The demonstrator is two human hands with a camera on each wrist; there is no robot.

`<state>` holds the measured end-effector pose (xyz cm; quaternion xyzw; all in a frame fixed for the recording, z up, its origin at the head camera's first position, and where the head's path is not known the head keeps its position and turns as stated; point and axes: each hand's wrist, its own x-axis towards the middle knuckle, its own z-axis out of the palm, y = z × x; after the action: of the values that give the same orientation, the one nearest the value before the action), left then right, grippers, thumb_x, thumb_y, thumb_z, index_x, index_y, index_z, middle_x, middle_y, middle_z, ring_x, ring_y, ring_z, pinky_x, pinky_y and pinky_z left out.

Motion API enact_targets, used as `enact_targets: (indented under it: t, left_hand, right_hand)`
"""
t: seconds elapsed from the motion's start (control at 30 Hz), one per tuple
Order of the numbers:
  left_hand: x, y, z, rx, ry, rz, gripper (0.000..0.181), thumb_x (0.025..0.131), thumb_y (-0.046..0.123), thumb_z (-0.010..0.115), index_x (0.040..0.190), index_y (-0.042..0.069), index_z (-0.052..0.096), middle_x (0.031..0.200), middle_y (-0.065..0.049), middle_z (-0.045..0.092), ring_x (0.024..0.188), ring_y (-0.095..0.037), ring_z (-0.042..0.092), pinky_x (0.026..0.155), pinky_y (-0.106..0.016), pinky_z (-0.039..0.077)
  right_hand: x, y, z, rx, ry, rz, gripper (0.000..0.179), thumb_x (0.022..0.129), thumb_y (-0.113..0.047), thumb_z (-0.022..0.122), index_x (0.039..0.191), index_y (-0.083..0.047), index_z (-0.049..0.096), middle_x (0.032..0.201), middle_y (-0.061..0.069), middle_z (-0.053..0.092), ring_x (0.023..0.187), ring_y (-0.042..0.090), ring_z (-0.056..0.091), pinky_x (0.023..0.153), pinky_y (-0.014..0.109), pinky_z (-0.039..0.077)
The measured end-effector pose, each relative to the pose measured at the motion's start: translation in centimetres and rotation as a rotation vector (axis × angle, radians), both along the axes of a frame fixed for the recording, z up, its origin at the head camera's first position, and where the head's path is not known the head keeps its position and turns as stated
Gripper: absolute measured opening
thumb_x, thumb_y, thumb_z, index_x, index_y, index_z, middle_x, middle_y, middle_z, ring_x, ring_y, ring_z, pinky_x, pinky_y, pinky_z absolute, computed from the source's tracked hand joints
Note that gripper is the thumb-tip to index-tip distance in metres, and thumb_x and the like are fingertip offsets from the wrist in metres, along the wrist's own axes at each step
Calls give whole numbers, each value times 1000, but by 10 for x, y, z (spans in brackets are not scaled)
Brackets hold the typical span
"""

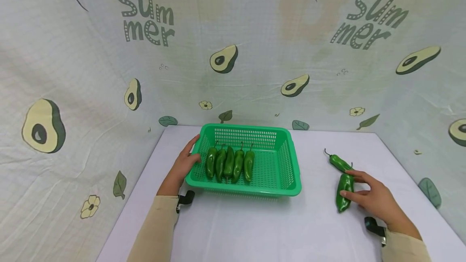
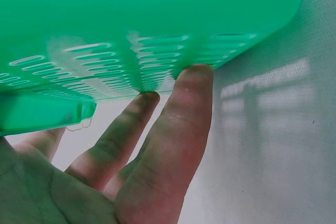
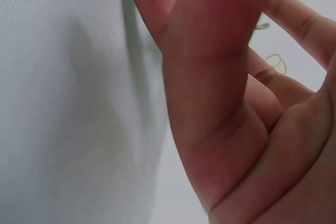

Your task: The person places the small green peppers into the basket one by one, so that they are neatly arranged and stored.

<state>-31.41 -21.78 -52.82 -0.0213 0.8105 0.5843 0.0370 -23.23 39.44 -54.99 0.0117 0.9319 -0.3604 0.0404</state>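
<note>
A green plastic basket [image 1: 244, 191] with slotted walls stands at the middle of the table. Several green chili peppers [image 1: 229, 163] lie side by side in its left half. My left hand [image 1: 182, 167] grips the basket's left side, thumb over the rim; in the left wrist view its fingers [image 2: 181, 124] touch the slotted outer wall. On the right, my right hand [image 1: 378, 199] pinches a green chili pepper [image 1: 345, 184] between thumb and fingers. Just beyond it lies another green chili pepper [image 1: 337, 161], partly behind the fingertips. Only a sliver of green shows past the right thumb [image 3: 210, 51] in the right wrist view.
The white-covered table [image 1: 247, 229] reaches toward me in front of the basket. A printed cloth [image 1: 255, 23] with avocados and "summer" lettering hangs behind the table and along both sides. The basket's right half shows bare bottom.
</note>
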Motion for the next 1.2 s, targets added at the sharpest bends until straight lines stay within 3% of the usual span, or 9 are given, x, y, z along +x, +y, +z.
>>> enact_targets:
  t: [0.17,0.33,0.57,0.8,1.03,1.2]
  left_hand:
    - [0,-2,0,4,-5,2,92,83,13,59,162,54,32,148,-17,54,105,-33,56,77,-41,49]
    - [1,-3,-1,-3,-7,2,92,83,14,59,162,55,32,152,-15,52,107,-34,55,78,-41,48]
    - [2,-5,-3,-9,-6,0,93,83,15,59,162,55,31,154,-15,50,108,-34,55,79,-42,47]
    - [0,-6,0,-4,3,-10,92,84,14,58,162,54,31,152,-16,51,104,-33,57,77,-41,49]
    - [-1,-6,1,7,-1,-4,91,84,15,58,162,54,32,148,-17,55,102,-33,59,77,-41,49]
    - [0,-3,0,-4,8,-11,92,84,16,58,163,52,30,160,-13,44,111,-34,55,83,-44,47]
  right_hand:
    - [-3,-1,-3,-21,20,8,96,82,-52,87,158,-14,43,147,33,48,98,32,73,64,37,57]
    - [-4,-2,-3,-63,24,27,92,87,-49,84,162,-16,41,145,34,51,111,41,67,66,37,57]
    - [-4,-5,-4,-176,-10,50,90,92,-38,83,166,-15,36,140,34,54,112,36,67,72,36,61]
    - [-2,-5,-7,-206,-26,48,84,97,-27,78,167,-13,33,143,39,50,114,37,67,75,36,61]
    - [-3,-6,-4,-212,-21,48,89,93,-33,82,165,-9,35,141,36,54,112,34,68,75,37,61]
    - [-3,-7,-3,-183,-10,46,89,92,-36,83,164,-10,36,140,34,55,116,41,65,74,36,61]
